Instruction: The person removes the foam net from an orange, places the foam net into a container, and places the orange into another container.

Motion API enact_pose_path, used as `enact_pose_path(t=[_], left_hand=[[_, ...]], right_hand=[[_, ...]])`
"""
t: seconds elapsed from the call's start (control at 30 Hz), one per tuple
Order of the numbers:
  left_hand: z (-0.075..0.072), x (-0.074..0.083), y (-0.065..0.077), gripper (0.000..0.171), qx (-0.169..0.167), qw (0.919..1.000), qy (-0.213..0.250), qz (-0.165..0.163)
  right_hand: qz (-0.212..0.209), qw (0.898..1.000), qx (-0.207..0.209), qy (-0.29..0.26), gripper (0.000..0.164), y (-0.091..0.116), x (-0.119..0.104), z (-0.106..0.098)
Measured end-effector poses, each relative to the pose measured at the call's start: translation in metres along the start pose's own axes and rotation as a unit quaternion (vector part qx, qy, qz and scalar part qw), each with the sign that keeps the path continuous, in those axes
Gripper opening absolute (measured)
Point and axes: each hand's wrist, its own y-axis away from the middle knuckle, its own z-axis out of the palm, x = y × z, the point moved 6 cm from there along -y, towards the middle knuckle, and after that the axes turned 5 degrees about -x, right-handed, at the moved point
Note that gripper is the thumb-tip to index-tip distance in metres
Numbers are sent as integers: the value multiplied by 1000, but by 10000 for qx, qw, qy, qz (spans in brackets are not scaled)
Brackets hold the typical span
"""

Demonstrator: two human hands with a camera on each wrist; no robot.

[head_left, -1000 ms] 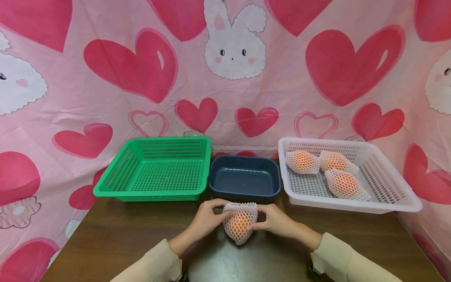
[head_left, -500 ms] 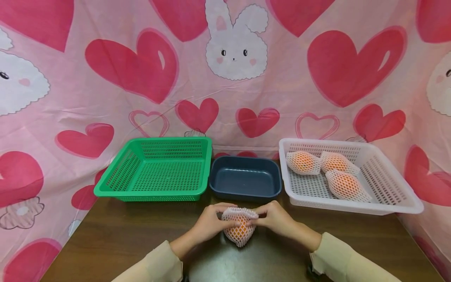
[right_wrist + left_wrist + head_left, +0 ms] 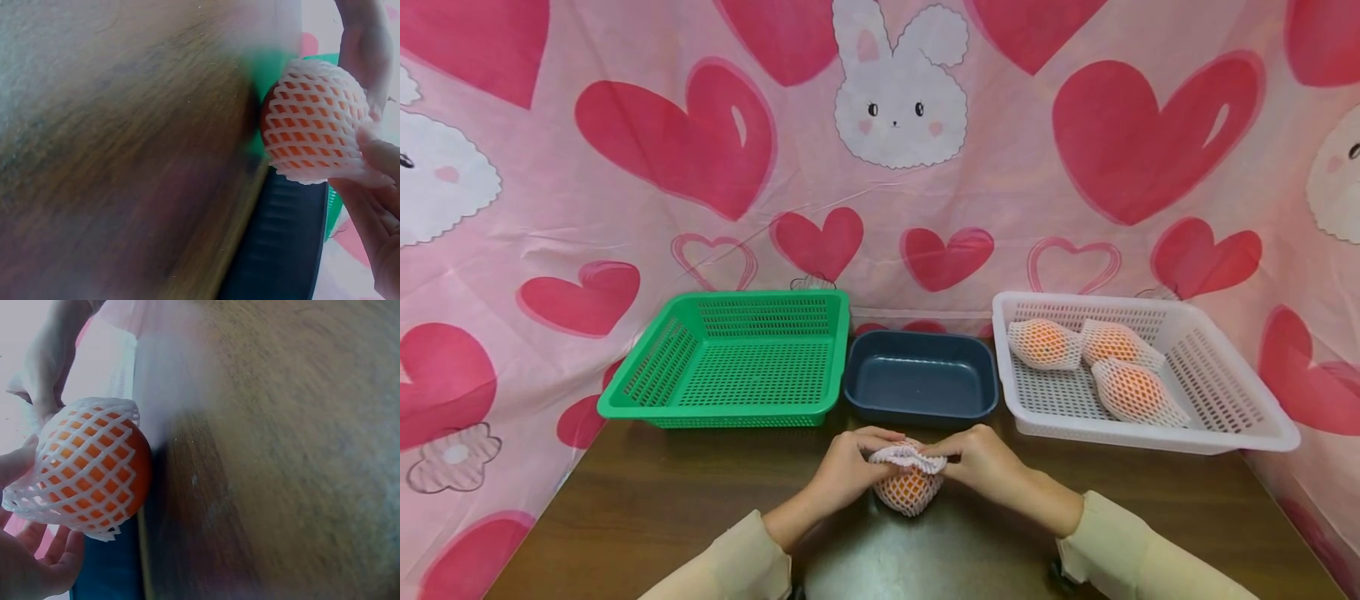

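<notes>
An orange [image 3: 912, 485] sits in a white foam net [image 3: 904, 455] at the front middle of the table in the head view. My left hand [image 3: 844, 468] pinches the net's gathered top edge from the left. From the other side, my right hand [image 3: 987, 468] grips the same rim between thumb and fingers. The left wrist view shows the mesh [image 3: 87, 465] stretched round the fruit, with bare peel [image 3: 142, 465] at one end. In the right wrist view the net [image 3: 315, 119] covers most of the orange, its loose edge at the fingers.
A green basket [image 3: 722, 411] stands at the back left. Beside it is a dark blue tray [image 3: 921, 410], just beyond the hands. The white basket [image 3: 1150, 437] at the back right bears several netted oranges [image 3: 1131, 390]. A pink heart-print cloth [image 3: 1022, 183] hangs behind.
The net's top edge, raised and flat a second ago, is now folded and bunched over the orange. Both hands have shifted slightly, with fingertips further over the rim. The baskets are unchanged.
</notes>
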Motion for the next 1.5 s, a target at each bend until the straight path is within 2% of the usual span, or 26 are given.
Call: enact_pose_path(t=[0.1,0.27,0.37,0.5,0.57,0.73,0.83,0.97,1.1,1.23,1.37,1.5], left_hand=[[0,2,0,22,43,10000,15,46],[-1,5,0,21,261,9992,-309,44],[-2,6,1,22,365,9986,-382,17],[-4,5,2,22,479,9986,-239,-23],[-5,4,3,19,578,9982,-139,-17],[-10,-1,2,12,750,9972,16,-31],[-11,-3,2,18,707,9974,124,-93],[-9,-5,2,40,415,9989,80,-190],[-4,-7,3,59,-36,9994,-25,-342],[-3,-10,5,54,-69,9991,-13,-424],[-5,-9,5,50,101,9991,-37,-408],[-6,-6,6,46,126,9994,-45,-326]], right_hand=[[-135,9996,56,232,22,-2,-5,-2],[-429,9967,195,667,24,-3,-15,-3],[-412,9966,270,661,24,-3,-16,-2],[60,9996,238,109,24,-2,-8,2],[461,9986,90,-260,26,-2,0,5],[1369,9868,-452,-736,60,-2,13,11],[1546,9833,-540,-789,67,-1,17,13],[1597,9796,-423,-1140,57,-1,20,14],[1701,9683,-258,-1810,42,-1,23,16],[1721,9648,-131,-1983,32,-3,23,15],[1677,9705,35,-1732,19,-5,22,14],[1643,9734,185,-1584,13,-5,21,13]])
